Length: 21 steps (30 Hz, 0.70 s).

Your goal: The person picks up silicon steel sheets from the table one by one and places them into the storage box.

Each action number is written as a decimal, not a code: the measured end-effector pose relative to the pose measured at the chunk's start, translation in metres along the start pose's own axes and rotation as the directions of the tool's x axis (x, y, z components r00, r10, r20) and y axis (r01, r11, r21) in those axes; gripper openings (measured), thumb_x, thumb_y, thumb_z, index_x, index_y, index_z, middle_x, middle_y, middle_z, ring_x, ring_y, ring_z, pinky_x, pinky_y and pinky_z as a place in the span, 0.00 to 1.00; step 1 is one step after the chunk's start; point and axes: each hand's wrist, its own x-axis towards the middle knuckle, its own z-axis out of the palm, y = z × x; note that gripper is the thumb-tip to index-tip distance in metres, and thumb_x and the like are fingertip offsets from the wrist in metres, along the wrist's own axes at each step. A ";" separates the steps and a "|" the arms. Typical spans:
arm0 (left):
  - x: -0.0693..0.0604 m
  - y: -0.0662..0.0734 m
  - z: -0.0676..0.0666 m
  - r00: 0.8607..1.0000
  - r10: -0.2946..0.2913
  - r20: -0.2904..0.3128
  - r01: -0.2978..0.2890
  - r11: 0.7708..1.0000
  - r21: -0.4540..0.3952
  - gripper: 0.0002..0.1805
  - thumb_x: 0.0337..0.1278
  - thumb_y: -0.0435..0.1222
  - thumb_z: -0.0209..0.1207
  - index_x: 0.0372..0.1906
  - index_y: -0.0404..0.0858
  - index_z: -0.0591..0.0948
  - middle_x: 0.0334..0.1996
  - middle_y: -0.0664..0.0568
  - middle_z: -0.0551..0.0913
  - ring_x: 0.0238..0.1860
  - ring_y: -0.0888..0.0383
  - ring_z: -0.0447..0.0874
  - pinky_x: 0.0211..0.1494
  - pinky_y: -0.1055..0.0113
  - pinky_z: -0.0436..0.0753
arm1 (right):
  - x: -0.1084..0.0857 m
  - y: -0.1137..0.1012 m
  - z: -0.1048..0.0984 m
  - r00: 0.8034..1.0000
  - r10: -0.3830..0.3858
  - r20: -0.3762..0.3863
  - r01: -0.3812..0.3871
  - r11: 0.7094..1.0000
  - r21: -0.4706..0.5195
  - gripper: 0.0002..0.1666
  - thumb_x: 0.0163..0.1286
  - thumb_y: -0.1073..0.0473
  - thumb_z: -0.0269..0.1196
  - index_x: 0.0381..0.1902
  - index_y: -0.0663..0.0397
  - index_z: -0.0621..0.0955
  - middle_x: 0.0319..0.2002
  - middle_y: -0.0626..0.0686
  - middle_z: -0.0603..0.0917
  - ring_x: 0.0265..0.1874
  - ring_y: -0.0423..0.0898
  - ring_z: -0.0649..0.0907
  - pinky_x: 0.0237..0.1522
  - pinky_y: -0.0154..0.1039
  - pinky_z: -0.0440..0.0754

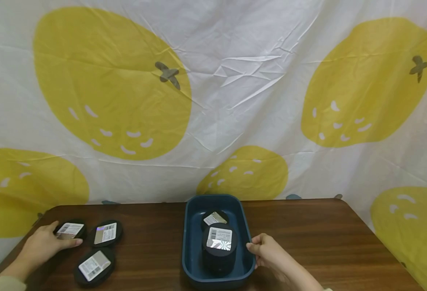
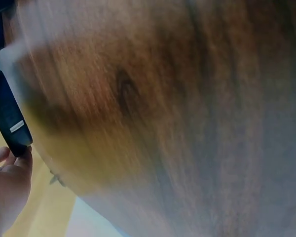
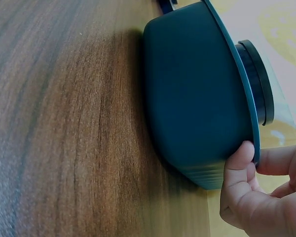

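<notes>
At the table's left side, my left hand (image 1: 43, 243) grips a flat black round tin (image 1: 70, 229) with a white barcode label on top. The left wrist view shows fingers and thumb around the edge of this tin (image 2: 10, 116). My right hand (image 1: 271, 254) pinches the right rim of a dark blue rectangular bin (image 1: 186, 242); the right wrist view shows fingers (image 3: 239, 158) on that rim. A black lidded jar (image 1: 219, 246) with a label on top stands in the bin, rising above the rim. Behind it is another labelled black round container (image 1: 215, 218), partly hidden.
Two more labelled black round tins, one farther back (image 1: 106, 233) and one nearer (image 1: 95, 267), sit right of my left hand. The brown wooden table (image 1: 151, 242) meets a white curtain with yellow fruit prints (image 1: 115, 81) at its back edge.
</notes>
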 end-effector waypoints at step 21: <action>-0.005 0.015 -0.007 0.997 0.014 -0.079 -0.017 0.999 -0.032 0.55 0.37 0.59 0.67 0.54 0.12 0.63 0.46 0.14 0.64 0.46 0.24 0.65 0.44 0.35 0.68 | -0.001 -0.001 0.001 1.000 -0.007 0.002 0.007 1.000 -0.004 0.10 0.67 0.69 0.51 0.39 0.72 0.62 0.27 0.56 0.69 0.18 0.43 0.70 0.22 0.34 0.72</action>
